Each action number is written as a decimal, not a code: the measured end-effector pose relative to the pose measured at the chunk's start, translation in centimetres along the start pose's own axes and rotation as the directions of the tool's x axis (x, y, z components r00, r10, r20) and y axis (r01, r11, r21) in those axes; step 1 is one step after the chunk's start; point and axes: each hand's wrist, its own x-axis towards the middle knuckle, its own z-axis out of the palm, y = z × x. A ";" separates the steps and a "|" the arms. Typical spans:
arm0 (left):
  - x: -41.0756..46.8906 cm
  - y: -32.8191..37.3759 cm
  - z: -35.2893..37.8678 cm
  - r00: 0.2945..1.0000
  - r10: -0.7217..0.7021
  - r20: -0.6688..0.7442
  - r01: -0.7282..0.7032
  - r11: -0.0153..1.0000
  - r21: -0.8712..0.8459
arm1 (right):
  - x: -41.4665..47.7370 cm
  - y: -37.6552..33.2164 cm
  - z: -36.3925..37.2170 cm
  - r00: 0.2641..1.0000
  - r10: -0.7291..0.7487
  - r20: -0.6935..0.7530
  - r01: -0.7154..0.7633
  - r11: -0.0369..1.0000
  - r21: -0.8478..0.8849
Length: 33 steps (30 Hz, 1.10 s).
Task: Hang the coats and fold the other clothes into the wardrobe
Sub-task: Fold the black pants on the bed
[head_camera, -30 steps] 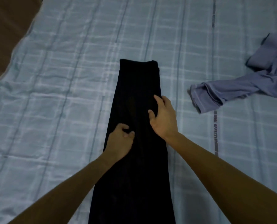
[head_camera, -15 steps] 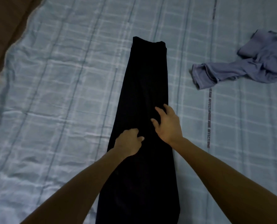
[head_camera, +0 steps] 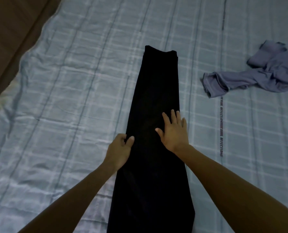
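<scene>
I see long black trousers (head_camera: 154, 115) laid flat down the bed (head_camera: 72, 81). My left hand (head_camera: 119, 151) pinches their left edge — fingers curled; my right hand (head_camera: 173, 130) presses flat, fingers spread. A crumpled purple garment (head_camera: 257, 76) lies well apart, right.

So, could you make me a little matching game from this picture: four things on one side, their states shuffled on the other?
Things:
1 black garment
2 purple garment
3 left hand
4 right hand

States:
A flat and spread on cloth
B crumpled in a heap
C pinches a cloth edge
D laid out long and straight

Pairs: 1-D; 2-B; 3-C; 4-A
</scene>
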 end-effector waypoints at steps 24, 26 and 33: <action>-11.0 -6.4 -2.4 0.832 -0.186 0.522 -0.003 0.941 0.339 | -7.4 0.0 2.4 0.986 -0.162 -0.045 0.164 0.986 0.035; -12.4 -7.0 -2.8 0.856 -0.148 0.495 0.008 0.962 0.273 | -10.5 0.1 2.9 0.980 -0.192 -0.057 0.194 0.980 0.043; -16.7 -11.6 -3.1 0.998 0.020 0.060 -0.021 1.000 0.019 | -23.8 -1.5 5.9 0.985 -0.114 -0.128 0.130 0.985 0.117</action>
